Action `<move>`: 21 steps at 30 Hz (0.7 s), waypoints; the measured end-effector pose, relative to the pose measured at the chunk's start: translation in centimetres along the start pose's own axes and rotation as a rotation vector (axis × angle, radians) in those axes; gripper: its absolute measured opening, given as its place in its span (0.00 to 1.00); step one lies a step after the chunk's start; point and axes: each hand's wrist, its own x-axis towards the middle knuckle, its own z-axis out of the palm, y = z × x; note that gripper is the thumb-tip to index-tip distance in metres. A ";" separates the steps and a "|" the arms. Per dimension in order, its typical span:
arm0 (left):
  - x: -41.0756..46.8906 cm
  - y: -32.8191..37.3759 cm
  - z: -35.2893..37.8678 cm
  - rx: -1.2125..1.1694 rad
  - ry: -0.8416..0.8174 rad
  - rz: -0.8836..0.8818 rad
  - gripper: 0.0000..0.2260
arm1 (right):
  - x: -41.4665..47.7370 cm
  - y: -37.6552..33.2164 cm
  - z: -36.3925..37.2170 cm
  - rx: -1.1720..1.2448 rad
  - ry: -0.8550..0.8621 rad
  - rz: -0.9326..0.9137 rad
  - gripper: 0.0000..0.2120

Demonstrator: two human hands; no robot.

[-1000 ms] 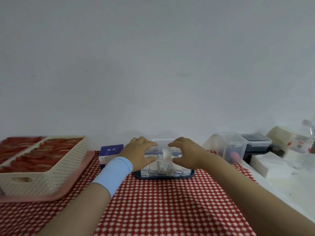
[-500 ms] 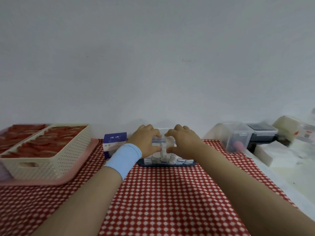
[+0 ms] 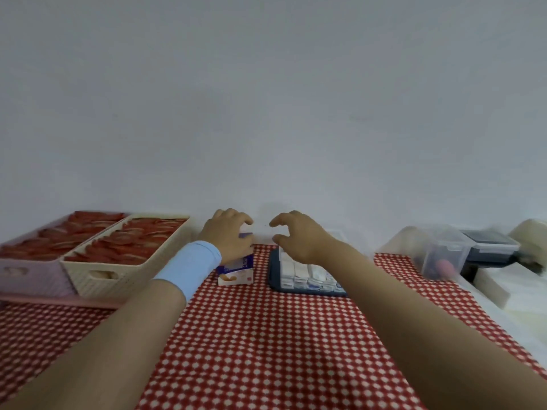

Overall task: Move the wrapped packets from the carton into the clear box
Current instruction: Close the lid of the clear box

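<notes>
A small blue and white carton (image 3: 236, 270) stands upright on the red checked cloth at the back middle. My left hand (image 3: 226, 236), with a light blue wristband, lies over the carton's top with curled fingers; a firm grip does not show. To the right is the clear box (image 3: 307, 281) on its dark blue base, with rows of white wrapped packets (image 3: 299, 269) inside. My right hand (image 3: 297, 236) hovers over the box's back edge, fingers curled and apart, holding nothing.
Two baskets of red items, cream (image 3: 124, 261) and pale purple (image 3: 29, 273), stand on a pink tray (image 3: 59, 300) at the left. Clear lidded containers (image 3: 444, 250) and a dark device (image 3: 491, 247) are at the right, beyond the cloth's edge. A white wall is close behind.
Both hands have left the clear box, where they were pressed together. My left hand moved left onto the carton and my right hand lifted a little. The camera tilted up.
</notes>
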 end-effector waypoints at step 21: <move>-3.1 -1.3 -1.9 -0.681 0.063 -0.335 0.22 | 0.7 -5.4 2.9 0.618 0.121 0.177 0.10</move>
